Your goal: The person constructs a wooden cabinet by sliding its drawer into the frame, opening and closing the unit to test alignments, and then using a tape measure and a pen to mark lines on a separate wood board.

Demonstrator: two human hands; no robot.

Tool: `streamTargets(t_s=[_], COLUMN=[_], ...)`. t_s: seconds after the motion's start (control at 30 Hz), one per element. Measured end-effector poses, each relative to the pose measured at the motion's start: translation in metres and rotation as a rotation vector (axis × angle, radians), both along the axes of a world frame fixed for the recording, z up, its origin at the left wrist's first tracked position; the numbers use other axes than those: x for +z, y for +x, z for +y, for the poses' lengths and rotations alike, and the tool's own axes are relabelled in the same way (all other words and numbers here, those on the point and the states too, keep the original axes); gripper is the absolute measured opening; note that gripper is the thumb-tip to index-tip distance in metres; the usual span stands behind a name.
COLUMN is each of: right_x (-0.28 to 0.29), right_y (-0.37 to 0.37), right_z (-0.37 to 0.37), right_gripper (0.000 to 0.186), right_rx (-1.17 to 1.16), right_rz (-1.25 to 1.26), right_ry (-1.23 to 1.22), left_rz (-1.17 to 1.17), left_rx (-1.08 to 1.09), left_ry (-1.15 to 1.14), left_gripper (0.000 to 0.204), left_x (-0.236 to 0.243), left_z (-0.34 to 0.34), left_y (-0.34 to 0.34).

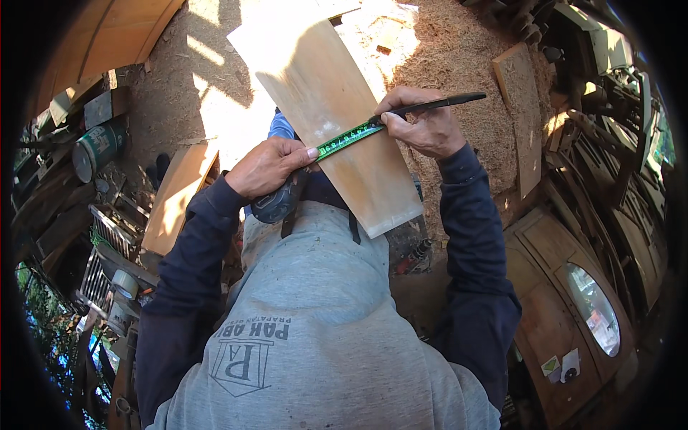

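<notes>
A long pale wooden board (330, 93) lies slantwise in front of me, its near end close to my shirt. Across its width stretches the green blade of a tape measure (351, 136). My left hand (271, 166) is closed on the blade at the board's left edge, thumb on top. At the right edge, my right hand (426, 129) pinches a black pen (448, 101), its fingertips at the blade's end and the pen's back end pointing right. Just below my left hand is a dark rounded thing (274, 204) that I cannot make out clearly. The tape's case is not plainly visible.
Wood shavings (459, 57) cover the ground ahead. Another board (179, 197) lies at left, near a green can (99, 152). A narrow plank (521, 115) lies at right. A wooden panel with an oval window (566, 308) and stacked timber stand farther right.
</notes>
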State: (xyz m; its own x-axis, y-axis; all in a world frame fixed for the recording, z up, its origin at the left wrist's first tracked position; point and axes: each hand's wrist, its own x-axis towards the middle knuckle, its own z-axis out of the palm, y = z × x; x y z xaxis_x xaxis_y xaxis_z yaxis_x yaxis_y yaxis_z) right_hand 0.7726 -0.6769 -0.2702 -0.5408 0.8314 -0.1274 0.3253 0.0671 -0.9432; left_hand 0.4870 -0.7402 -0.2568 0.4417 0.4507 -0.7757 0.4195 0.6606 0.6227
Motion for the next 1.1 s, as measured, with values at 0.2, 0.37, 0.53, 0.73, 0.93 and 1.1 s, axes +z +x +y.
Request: streamTargets(t_s=[0.2, 0.37, 0.53, 0.73, 0.93, 1.1], right_x=[-0.001, 0.002, -0.002, -0.003, -0.005, 0.001], right_y=[0.0, 0.003, 0.002, 0.003, 0.001, 0.001], right_z=[-0.002, -0.001, -0.003, -0.004, -0.008, -0.003], right_gripper=[0.01, 0.012, 0.014, 0.013, 0.012, 0.012], right_rx=[-0.057, -0.087, -0.121, -0.2, -0.297, -0.195], right_rz=[-0.004, -0.025, 0.034, 0.163, 0.301, 0.232], right_ry=[-0.095, -0.182, -0.214, -0.156, -0.205, -0.079], left_rz=[0.003, 0.0, -0.051, -0.135, -0.157, -0.107], left_rx=[-0.01, -0.04, -0.009, -0.012, -0.001, -0.006], left_ry=[-0.011, -0.08, -0.176, -0.229, -0.235, -0.23], left_gripper=[0.039, 0.038, 0.039, 0.04, 0.042, 0.041], left_x=[-0.001, 0.001, 0.003, 0.004, -0.003, 0.0], left_z=[0.001, 0.009, 0.014, 0.019, 0.016, 0.017], left_y=[-0.002, -0.004, -0.004, -0.005, -0.008, -0.005])
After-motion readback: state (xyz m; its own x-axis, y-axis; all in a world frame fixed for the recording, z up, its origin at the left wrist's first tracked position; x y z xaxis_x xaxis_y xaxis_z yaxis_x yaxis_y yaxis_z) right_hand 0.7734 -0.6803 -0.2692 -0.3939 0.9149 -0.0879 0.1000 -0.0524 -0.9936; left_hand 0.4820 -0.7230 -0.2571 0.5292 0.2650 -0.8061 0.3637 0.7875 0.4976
